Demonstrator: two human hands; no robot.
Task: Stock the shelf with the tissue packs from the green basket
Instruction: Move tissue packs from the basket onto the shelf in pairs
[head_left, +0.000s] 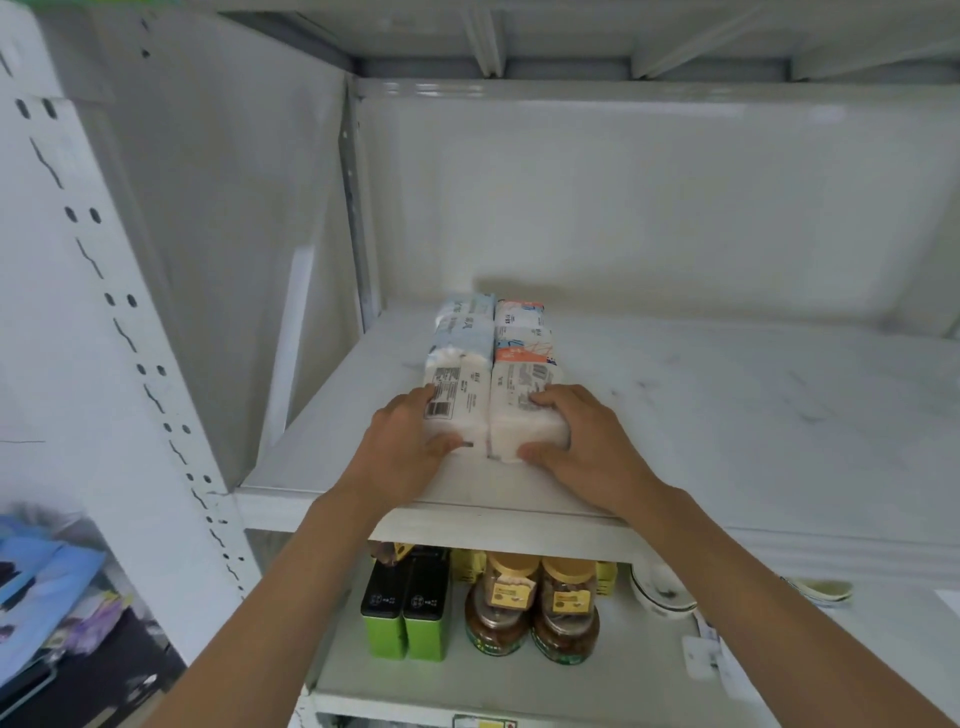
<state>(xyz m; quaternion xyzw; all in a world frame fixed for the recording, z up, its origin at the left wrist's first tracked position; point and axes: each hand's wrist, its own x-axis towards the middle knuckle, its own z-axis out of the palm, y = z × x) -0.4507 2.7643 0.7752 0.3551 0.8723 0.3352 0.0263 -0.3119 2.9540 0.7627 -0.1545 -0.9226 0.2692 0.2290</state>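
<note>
Two rows of tissue packs lie side by side on the white shelf (727, 415), running from front to back. The left row has blue-printed packs (465, 332), the right row orange-printed packs (522, 338). My left hand (405, 447) grips the front left tissue pack (457, 410), fingers over its top and thumb on its front face. My right hand (582, 441) grips the front right tissue pack (524, 415) the same way. Both front packs rest on the shelf near its front edge. The green basket is out of view.
The shelf is bare to the right of the packs. Below it stand two green tins with black lids (405, 618), stacked jars with amber lids (535, 608) and white bowls (660, 587). A perforated white upright (130, 332) rises at left, with blue items (47, 587) beyond it.
</note>
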